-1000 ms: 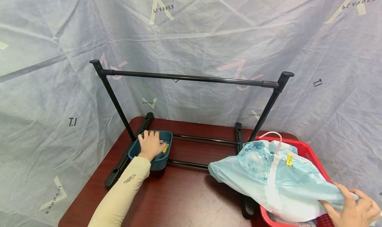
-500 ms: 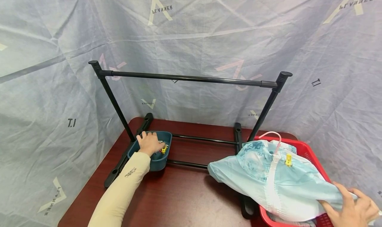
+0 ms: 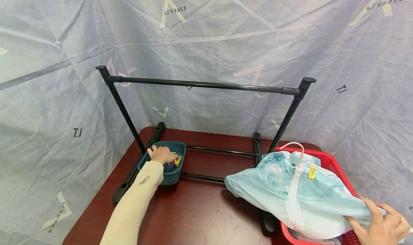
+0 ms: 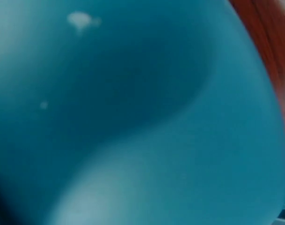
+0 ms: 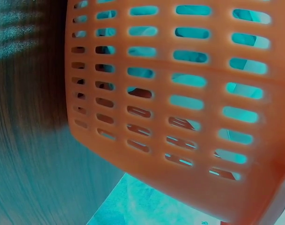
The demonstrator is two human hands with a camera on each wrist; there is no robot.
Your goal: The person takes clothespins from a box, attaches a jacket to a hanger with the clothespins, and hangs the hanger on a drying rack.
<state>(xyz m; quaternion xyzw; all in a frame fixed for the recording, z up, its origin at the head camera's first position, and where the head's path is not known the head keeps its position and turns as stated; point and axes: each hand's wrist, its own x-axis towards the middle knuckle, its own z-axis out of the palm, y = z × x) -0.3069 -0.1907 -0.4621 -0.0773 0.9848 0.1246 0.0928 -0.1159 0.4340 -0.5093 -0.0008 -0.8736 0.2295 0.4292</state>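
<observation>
In the head view my left hand (image 3: 161,154) reaches down into a dark blue plastic bin (image 3: 171,178), its fingertips mostly hidden inside. Small clothespins (image 3: 177,161), one of them yellow, lie by its thumb. The left wrist view is filled by the bin's blue wall (image 4: 189,154). At far right my right hand (image 3: 382,225) pinches the edge of a light blue garment (image 3: 326,202) between thumb and fingers. That garment lies over a red basket (image 3: 335,166), with a pink hanger (image 3: 302,152) at its neck and a yellow clothespin (image 3: 312,173) clipped on it.
A black clothes rack (image 3: 200,83) stands on the dark red table (image 3: 206,209), its two lower bars crossing behind the bin. Grey printed cloth (image 3: 206,30) hangs behind and around. The basket's slotted side (image 5: 165,79) fills much of the right wrist view.
My left hand has sunk deeper into the bin, and its fingers now show less above the rim. The right hand and the garment have stayed where they were.
</observation>
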